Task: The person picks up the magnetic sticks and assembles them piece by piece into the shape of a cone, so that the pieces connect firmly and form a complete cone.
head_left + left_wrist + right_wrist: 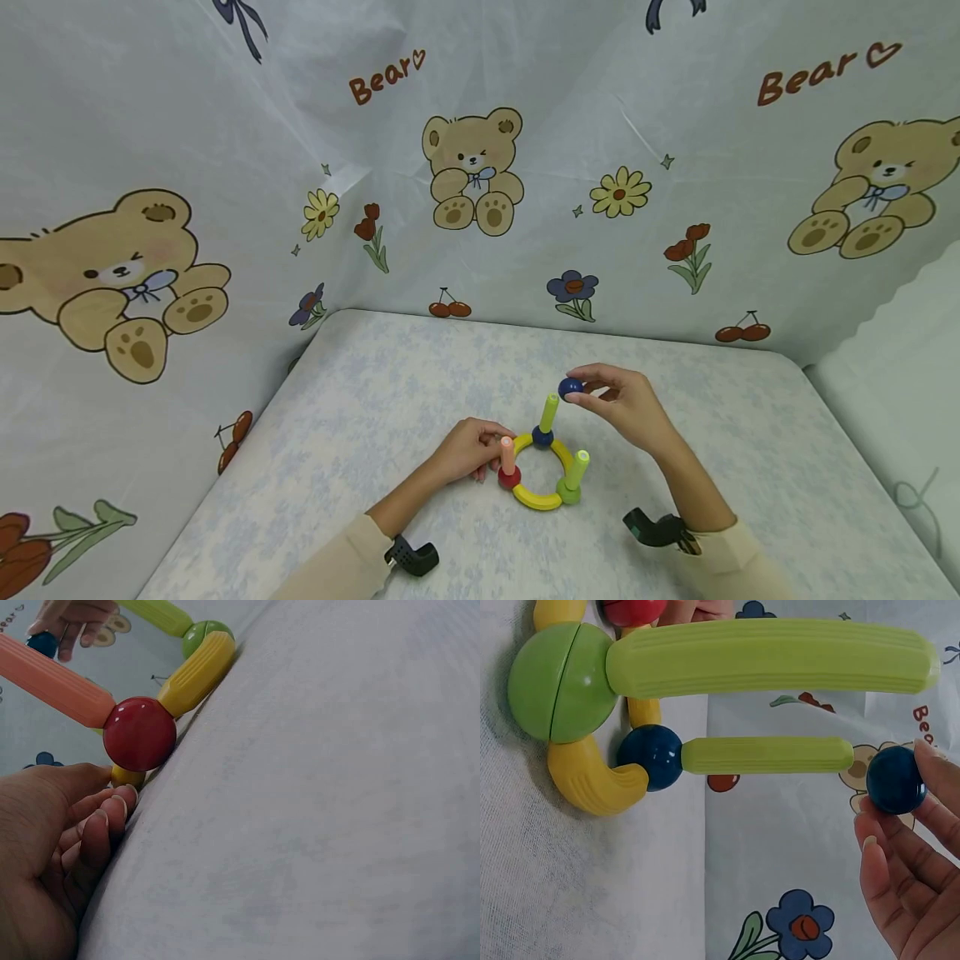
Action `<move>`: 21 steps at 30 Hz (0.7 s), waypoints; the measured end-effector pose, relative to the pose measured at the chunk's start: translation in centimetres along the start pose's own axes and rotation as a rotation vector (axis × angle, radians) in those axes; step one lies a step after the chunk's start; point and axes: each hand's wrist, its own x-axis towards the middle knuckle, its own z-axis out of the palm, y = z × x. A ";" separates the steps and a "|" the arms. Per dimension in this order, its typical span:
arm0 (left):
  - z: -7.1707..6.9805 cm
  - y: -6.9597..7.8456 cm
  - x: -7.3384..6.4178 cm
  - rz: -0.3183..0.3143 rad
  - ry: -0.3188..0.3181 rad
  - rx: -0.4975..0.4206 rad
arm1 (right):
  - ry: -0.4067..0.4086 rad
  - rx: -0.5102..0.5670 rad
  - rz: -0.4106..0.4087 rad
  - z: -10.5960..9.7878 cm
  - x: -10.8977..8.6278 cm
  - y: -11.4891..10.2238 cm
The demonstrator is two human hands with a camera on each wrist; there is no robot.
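Observation:
A ring of yellow curved rods (537, 499) lies on the table, joined by a red ball (509, 477), a green ball (569, 491) and a blue ball (542, 437). From the red ball rises a salmon rod (507, 455); light green rods (772, 658) stand on the other two. My left hand (467, 450) pinches a yellow rod (127, 778) beside the red ball. Between thumb and fingers, my right hand (628, 408) holds a second blue ball (896, 780), close to the top end of the green rod (769, 755) on the blue joint.
The pale blue mottled tabletop (405, 367) ends at a hanging cloth (555, 250) printed with bears and flowers. Black wrist cameras are strapped on both forearms. A thin pale green cord (911, 497) shows at the far right.

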 end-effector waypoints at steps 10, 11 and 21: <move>0.0 -0.1 0.0 -0.003 -0.004 -0.012 | -0.024 0.029 0.009 0.8 0.8 0.5; 0.0 -0.1 0.0 -0.003 -0.008 -0.011 | -0.028 0.030 0.011 0.9 0.8 0.6; -2.1 0.3 0.3 0.076 -0.106 0.028 | -0.040 0.054 0.011 0.8 1.0 0.5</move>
